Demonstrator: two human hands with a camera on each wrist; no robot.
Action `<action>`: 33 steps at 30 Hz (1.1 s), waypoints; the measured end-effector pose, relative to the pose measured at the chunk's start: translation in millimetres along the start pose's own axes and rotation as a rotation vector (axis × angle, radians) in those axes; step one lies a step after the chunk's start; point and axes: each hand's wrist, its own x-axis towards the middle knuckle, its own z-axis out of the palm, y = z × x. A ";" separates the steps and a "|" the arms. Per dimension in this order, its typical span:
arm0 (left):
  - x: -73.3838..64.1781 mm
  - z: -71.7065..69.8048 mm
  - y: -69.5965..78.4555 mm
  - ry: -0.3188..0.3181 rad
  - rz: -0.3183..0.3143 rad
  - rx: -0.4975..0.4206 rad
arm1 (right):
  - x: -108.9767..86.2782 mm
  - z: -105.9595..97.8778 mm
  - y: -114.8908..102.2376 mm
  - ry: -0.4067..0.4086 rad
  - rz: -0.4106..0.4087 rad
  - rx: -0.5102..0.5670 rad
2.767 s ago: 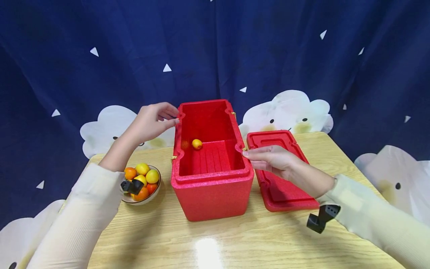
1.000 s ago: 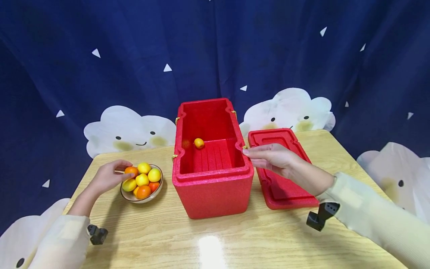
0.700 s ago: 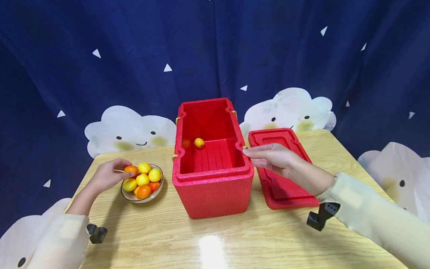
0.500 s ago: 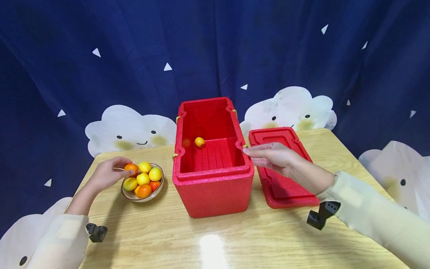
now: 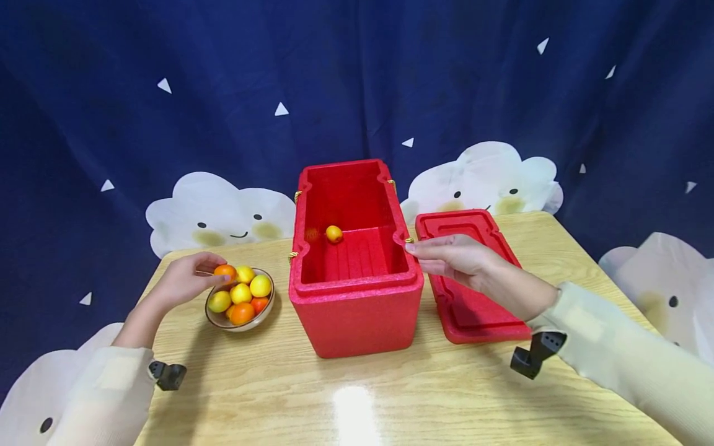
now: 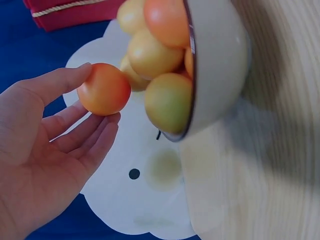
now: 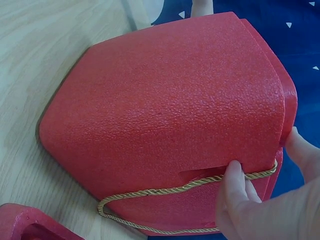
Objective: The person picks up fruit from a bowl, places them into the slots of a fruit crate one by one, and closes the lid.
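"What's at the fingertips of the left hand (image 5: 186, 280)?"

"An orange fruit (image 6: 105, 89), pinched between the thumb and the other fingers. Just beyond those fingertips stands a bowl (image 6: 225, 65), heaped with yellow and orange fruits (image 6: 155, 52)."

"And the right hand (image 5: 460, 257)?"

"Its thumb is at the rim of the red box (image 5: 359, 322), its fingers against the outer side: a narrow grip. A gold cord (image 7: 150, 192) runs right by those fingertips."

"Anything inside?"

"One orange-yellow fruit (image 5: 334, 234) on the box floor, lower than the right fingers and off to their left."

"Farther out?"

"A red lid (image 5: 474, 313) lies flat on the table (image 5: 268, 396), below the right hand and reaching away to its right. Well beyond all the fingers hangs a blue curtain (image 5: 223, 49) with white clouds (image 5: 223, 204) and small white triangles (image 5: 281, 109)."
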 end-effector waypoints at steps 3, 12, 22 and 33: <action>1.7 0.2 5.3 0.005 0.003 -0.012 | -0.2 -0.7 0.1 -0.004 -0.004 -0.002; 8.2 3.1 23.9 -0.026 0.000 -0.053 | -0.7 -0.9 -0.4 -0.006 -0.008 0.009; 17.4 9.5 39.0 -0.003 0.015 -0.133 | -1.1 -0.4 0.2 -0.005 -0.003 0.009; 25.3 10.4 54.3 0.036 0.010 -0.247 | -1.2 -0.9 0.3 -0.016 -0.007 0.012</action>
